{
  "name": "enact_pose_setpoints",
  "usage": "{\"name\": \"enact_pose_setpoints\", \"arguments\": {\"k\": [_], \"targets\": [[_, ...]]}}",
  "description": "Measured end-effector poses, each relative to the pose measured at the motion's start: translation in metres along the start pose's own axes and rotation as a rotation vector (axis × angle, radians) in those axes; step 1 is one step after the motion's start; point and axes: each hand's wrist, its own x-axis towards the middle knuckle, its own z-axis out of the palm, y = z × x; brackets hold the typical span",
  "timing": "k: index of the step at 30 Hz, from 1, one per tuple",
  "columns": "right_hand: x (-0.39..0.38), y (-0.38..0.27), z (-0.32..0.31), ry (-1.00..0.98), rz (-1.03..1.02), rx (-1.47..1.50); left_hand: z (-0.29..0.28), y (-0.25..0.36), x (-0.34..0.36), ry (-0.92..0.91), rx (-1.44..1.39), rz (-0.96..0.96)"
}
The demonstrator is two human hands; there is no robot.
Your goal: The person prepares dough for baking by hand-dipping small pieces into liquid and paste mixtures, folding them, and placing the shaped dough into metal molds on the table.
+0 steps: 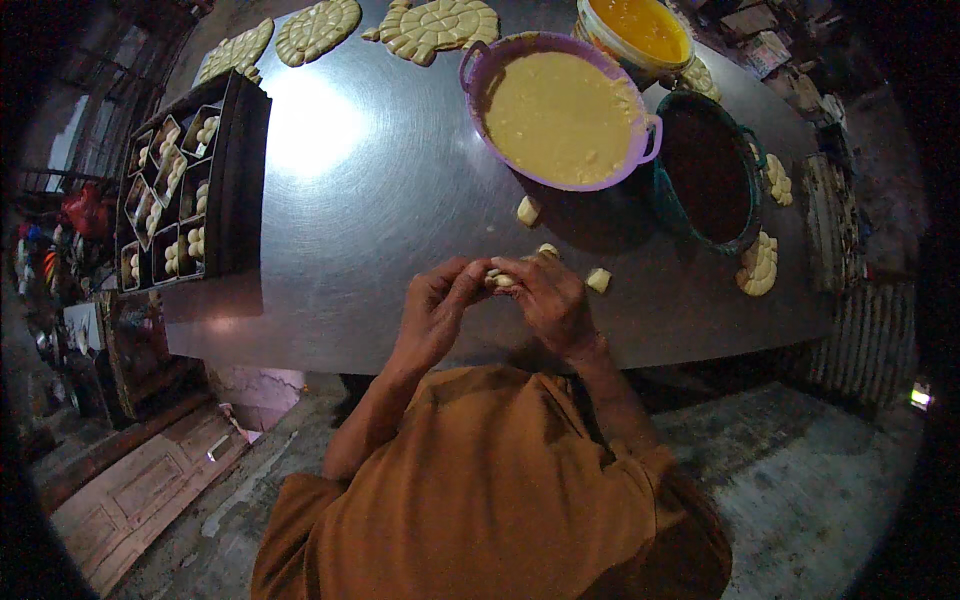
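My left hand (437, 306) and my right hand (548, 302) meet close above the near part of a metal table. Between their fingertips they pinch a small piece of pale dough (502, 280), mostly covered by the fingers. Just beyond my right hand's knuckles lies another dough piece (547, 250), partly hidden. A cut dough lump (598, 280) rests to the right of that hand, and one more lump (528, 210) sits farther off, near a purple basin (648, 140) of pale yellow, lumpy filling.
Right of the purple basin stands a dark green basin (748, 215) with dark brown contents. A bucket (590, 45) of orange-yellow stuff is behind. Scored dough slabs (318, 32) lie along the far edge, another (760, 265) at right. At left, a dark tray (250, 150) holds tins of dough balls.
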Motion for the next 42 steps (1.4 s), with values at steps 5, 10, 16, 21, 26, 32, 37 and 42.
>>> {"name": "enact_pose_setpoints", "arguments": {"k": [5, 10, 16, 21, 26, 32, 37, 42], "targets": [[0.006, -0.017, -0.002, -0.024, 0.479, 0.300, 0.001, 0.004, -0.009, -0.079, 0.098, 0.071], [0.005, -0.008, 0.002, -0.120, 0.594, 0.441, -0.003, 0.001, -0.011, -0.087, 0.188, 0.076], [-0.016, 0.004, 0.018, -0.085, 0.607, 0.613, -0.004, -0.023, -0.009, 0.057, 0.109, 0.031], [-0.037, -0.009, 0.031, -0.098, 0.669, 0.485, 0.001, -0.039, -0.020, 0.175, -0.022, -0.012], [-0.057, -0.002, 0.047, -0.119, 0.811, 0.611, -0.006, -0.050, -0.031, 0.081, -0.084, 0.038], [-0.041, -0.002, 0.052, -0.271, 0.970, 0.891, -0.034, -0.088, -0.019, 0.003, -0.487, -0.046], [-0.056, 0.015, 0.070, -0.512, 0.708, 0.423, -0.047, -0.087, 0.001, 0.182, -0.685, 0.090], [-0.072, 0.032, 0.103, -0.202, 0.121, -0.099, -0.083, -0.083, 0.003, 0.355, -0.595, 0.084]]}}
